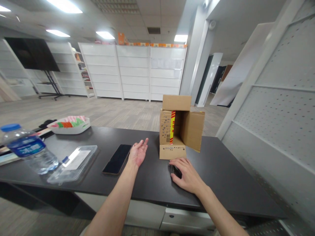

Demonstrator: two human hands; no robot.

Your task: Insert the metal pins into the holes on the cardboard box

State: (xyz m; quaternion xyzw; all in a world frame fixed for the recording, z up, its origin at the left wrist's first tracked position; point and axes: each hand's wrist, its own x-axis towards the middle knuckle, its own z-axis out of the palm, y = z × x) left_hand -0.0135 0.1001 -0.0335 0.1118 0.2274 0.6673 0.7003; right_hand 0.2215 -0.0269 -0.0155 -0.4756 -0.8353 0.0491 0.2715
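My left hand (138, 153) rests palm up beside a dark smartphone (117, 159), its fingers loosely spread and nothing in them. The phone lies flat, screen up, just left of that wrist. My right hand (187, 173) is curled over a small black object (176, 171) low on the desk, thumb on the near side and fingers over the far side. Most of this object is hidden under the palm, so its kind is unclear. Just beyond the right fingers stands an open cardboard box (165, 127) with its flaps spread and a red-and-yellow tape strip along its opening.
On the left of the black desk (147, 183) are a tilted water bottle (27, 149) with a blue cap, a clear plastic case (85, 160) and a white basket (73, 129) with colourful packets. A perforated white panel (278, 131) borders the right side.
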